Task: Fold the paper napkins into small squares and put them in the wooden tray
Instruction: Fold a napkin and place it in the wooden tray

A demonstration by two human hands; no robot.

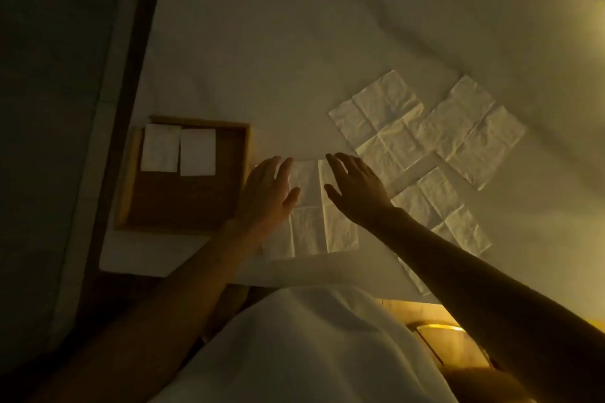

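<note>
An unfolded white paper napkin [322, 229] lies flat on the tablecloth near the front edge. My left hand [266, 195] rests open on its left part, fingers spread. Over its upper right part, my right hand [355, 188] hovers open, palm down. Neither hand holds anything. The wooden tray [183, 206] sits to the left of my left hand, with two folded napkin squares [178, 150] side by side along its far edge. Three more unfolded napkins [386, 127] lie to the right, partly overlapping, and my right forearm covers part of the nearest one.
A white tablecloth [294, 42] covers the table, with its left edge just beyond the tray and dim floor past it. My white garment [294, 353] fills the bottom centre. A yellowish chair part [435, 337] shows at lower right.
</note>
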